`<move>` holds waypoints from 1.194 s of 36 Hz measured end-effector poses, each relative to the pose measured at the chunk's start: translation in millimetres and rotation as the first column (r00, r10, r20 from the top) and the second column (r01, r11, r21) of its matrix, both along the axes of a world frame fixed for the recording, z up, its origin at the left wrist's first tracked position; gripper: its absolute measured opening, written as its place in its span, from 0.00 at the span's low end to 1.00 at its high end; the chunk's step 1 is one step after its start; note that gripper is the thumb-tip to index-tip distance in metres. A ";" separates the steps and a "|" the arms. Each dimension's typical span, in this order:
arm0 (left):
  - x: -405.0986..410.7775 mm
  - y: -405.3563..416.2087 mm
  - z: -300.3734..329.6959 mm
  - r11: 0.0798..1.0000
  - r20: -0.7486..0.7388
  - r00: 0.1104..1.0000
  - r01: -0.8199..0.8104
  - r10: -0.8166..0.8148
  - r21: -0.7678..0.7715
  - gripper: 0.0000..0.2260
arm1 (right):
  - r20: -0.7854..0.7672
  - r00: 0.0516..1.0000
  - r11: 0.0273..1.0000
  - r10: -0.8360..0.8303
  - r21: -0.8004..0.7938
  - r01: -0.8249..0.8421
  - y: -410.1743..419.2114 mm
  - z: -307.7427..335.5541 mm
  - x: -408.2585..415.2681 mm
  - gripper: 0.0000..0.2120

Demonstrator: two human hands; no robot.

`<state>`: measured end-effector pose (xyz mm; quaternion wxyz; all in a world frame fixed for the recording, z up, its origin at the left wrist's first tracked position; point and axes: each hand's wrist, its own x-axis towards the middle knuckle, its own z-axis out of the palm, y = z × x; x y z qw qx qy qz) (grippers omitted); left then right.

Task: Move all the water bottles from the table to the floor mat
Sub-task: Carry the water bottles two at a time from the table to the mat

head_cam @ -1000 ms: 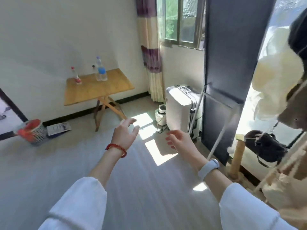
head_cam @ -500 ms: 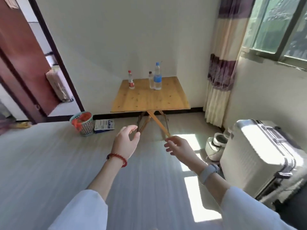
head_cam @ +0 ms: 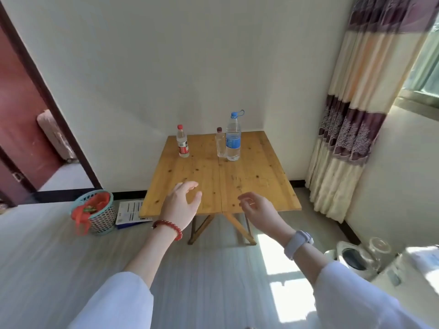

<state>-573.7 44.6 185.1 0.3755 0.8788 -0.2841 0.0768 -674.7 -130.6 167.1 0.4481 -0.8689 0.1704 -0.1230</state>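
Water bottles (head_cam: 233, 136) stand beyond both empty, raised hands (head_cam: 181, 205).

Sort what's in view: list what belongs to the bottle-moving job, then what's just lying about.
Job: red-capped bottle, small clear bottle, tall blue-capped bottle, wooden table, left hand and right hand, both empty.

Lying about: basket, papers, curtain.

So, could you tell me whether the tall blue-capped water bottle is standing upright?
Upright: the tall blue-capped clear plastic bottle stands on its base on the wooden table, cap on top.
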 end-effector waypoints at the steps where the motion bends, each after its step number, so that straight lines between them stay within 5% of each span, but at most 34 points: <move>1: 19.1 -11.8 -4.7 1.000 0.000 1.000 0.006 -0.006 0.011 0.12 | -0.001 1.000 1.000 0.004 -0.010 -0.004 -12.5 -3.2 20.7 0.12; 17: 330.1 -130.1 -26.3 0.978 -0.012 0.992 -0.120 0.124 0.170 0.13 | -0.099 0.989 0.977 0.106 -0.174 -0.122 -157.0 -25.0 349.6 0.14; 25: 494.8 -156.1 -79.3 0.930 -0.009 0.978 -0.194 0.207 0.311 0.24 | -0.085 0.995 0.984 -0.043 -0.175 0.028 -191.1 -62.7 502.8 0.24; 34: 664.8 -201.0 -154.6 0.950 -0.234 0.936 -0.210 0.263 0.229 0.44 | -0.147 0.924 0.933 -0.354 -0.126 0.337 -231.9 -127.1 648.5 0.34; 43: 712.6 -232.8 -207.5 0.984 -0.382 0.919 -0.148 0.100 -0.097 0.29 | 0.019 0.928 0.921 -0.371 -0.124 0.370 -231.2 -169.8 680.8 0.35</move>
